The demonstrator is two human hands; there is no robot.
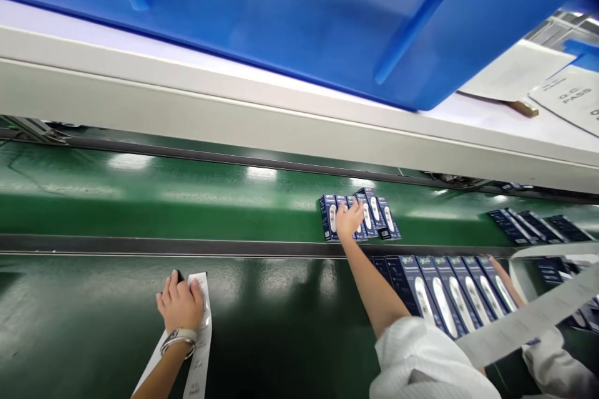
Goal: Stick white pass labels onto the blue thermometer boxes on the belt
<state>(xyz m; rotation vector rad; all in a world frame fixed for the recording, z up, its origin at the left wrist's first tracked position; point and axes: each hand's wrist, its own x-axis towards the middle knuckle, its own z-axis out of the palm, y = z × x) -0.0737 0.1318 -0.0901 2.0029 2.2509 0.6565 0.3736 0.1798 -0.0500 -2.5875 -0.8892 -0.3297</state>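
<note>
My left hand (180, 305), wearing a watch and a bangle, lies low on the dark green surface. Its fingers curl over a white strip of printed labels (200, 349), and a small black piece shows behind the fingertips. Out on the green belt, my right hand (350, 219) reaches over a group of dark blue boxes (329, 218), each printed with a white oblong device. The fingers are spread and touch the box tops; whether they grip one is not clear. Nearer to me, under my right forearm, stands a row of similar, larger-looking boxes (442, 293).
A big blue bin (262, 31) sits on a white shelf (234, 106) above the belt. White sheets (519, 68) lie at its right. More boxes (538, 227) rest on the belt at right. Another person's sleeve (556, 361) and a long label strip (533, 318) show at lower right.
</note>
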